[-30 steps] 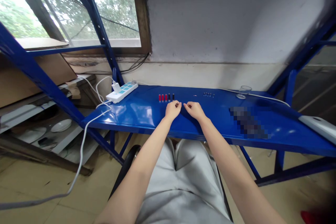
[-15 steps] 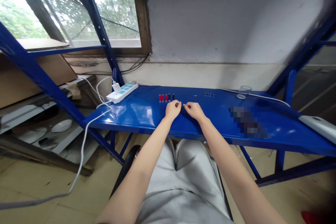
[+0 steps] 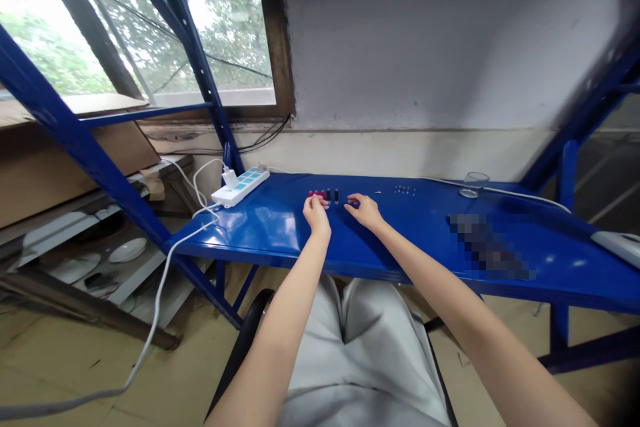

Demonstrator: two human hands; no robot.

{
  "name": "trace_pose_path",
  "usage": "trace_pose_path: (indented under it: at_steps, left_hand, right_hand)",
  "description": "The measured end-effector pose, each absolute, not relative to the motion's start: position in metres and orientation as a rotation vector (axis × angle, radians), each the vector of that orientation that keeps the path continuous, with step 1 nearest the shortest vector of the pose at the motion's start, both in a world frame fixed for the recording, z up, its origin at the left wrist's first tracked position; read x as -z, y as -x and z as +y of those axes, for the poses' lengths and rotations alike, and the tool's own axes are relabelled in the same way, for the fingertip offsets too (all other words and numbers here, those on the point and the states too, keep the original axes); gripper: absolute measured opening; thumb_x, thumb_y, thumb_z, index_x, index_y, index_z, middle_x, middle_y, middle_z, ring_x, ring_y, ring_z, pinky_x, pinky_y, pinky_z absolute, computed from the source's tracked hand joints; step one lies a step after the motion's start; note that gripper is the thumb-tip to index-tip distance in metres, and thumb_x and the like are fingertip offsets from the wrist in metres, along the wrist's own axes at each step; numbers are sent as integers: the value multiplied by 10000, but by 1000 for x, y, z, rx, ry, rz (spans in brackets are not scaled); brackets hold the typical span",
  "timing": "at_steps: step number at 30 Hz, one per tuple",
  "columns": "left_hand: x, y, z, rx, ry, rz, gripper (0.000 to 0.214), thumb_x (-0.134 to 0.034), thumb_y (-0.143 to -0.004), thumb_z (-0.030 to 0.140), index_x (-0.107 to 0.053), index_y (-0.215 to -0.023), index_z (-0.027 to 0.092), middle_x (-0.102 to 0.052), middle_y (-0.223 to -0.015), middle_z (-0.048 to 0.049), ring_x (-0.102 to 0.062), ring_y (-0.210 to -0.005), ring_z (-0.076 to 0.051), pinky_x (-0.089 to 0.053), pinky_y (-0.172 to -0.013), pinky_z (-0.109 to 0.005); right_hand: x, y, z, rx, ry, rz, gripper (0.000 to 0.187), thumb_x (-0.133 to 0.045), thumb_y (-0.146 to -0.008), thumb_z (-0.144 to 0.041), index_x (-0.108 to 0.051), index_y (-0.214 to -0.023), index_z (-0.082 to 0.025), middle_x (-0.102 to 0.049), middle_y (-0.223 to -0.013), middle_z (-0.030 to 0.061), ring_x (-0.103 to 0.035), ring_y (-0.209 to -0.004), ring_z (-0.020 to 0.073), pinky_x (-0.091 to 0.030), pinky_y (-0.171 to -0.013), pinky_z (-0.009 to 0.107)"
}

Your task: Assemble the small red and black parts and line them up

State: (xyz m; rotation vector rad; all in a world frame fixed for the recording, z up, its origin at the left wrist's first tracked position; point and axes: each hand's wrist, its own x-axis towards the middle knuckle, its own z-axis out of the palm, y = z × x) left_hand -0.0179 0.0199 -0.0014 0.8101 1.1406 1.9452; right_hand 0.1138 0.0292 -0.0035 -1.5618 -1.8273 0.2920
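Reaching into the peg row now: the left hand (image 3: pixel 316 212) has moved up from the near part of the table, and its fingertips (image 3: pixel 320 201) sit right at the red-topped pegs (image 3: pixel 311 193). Fingers curled down and drawn together; could be pinching a peg or only touching, the hand blocks it, cannot tell. The black pegs (image 3: pixel 333 196) stand upright in the same row, just right of the red ones. The right hand (image 3: pixel 364 210) is just right of the black pegs, fingers loosely spread and curved, nothing visible in them, low over the blue steel shelf (image 3: pixel 400 243). Farther right of the row: a tiny metal piece (image 3: pixel 377 191), a short line of small dark pins (image 3: pixel 405 190), then a clear drinking glass (image 3: pixel 474 184) near the back edge. Past that, a pixelated patch (image 3: pixel 485 247) hides whatever is there. Left of the row: a white power strip (image 3: pixel 240 187) with a plug in it, and a white cable (image 3: pixel 156 307) dropping off toward the floor.
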Motion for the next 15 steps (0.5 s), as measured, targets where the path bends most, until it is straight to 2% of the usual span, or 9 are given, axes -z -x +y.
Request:
trace_pose_path:
  at_steps: [6,15]
  left_hand:
    - [0,18,20,-1925,-727,1107,215,-443,-806,290,-492,-656,144,-509,-545,16,-481,-485,-66,-371,-506,-178]
    - [-1,18,19,-1916,-731,1106,224,-463,-806,308,-499,-658,145,-517,-537,17,-495,-490,-70,-374,-526,-190]
  right_hand:
    - [1,-94,51,-409,1713,-1768,306,-623,-705,-295,-588,-1003,-234,-671,-994,11,-579,-970,188,-376,-849,356]
    - [1,-79,61,-395,1753,-1802,335,-625,-681,-287,-574,-1008,-236,-666,-1015,31,-564,-1018,213,-340,-875,393]
